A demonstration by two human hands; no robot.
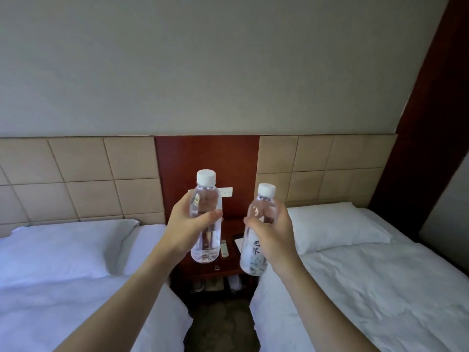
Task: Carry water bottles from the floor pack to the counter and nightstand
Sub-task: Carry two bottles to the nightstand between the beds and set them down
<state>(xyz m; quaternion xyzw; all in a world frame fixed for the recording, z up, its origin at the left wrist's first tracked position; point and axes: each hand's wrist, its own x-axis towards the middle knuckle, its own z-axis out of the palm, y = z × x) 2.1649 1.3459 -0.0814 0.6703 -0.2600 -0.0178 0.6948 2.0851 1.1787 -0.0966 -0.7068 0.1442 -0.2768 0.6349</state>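
Observation:
I hold two clear water bottles with white caps upright in front of me. My left hand (184, 226) grips the left bottle (206, 199) around its middle. My right hand (275, 233) grips the right bottle (262, 207), whose label carries dark characters. Both bottles hang in the air above the dark wooden nightstand (228, 269), which stands between two beds. The floor pack and the counter are out of view.
White beds flank a narrow carpeted aisle (220, 323), the left bed (76, 288) and the right bed (368, 288). On the nightstand lie a remote (224, 248), a dark device (238, 236) and a white card (239, 243). Slippers (234, 282) sit on its lower shelf.

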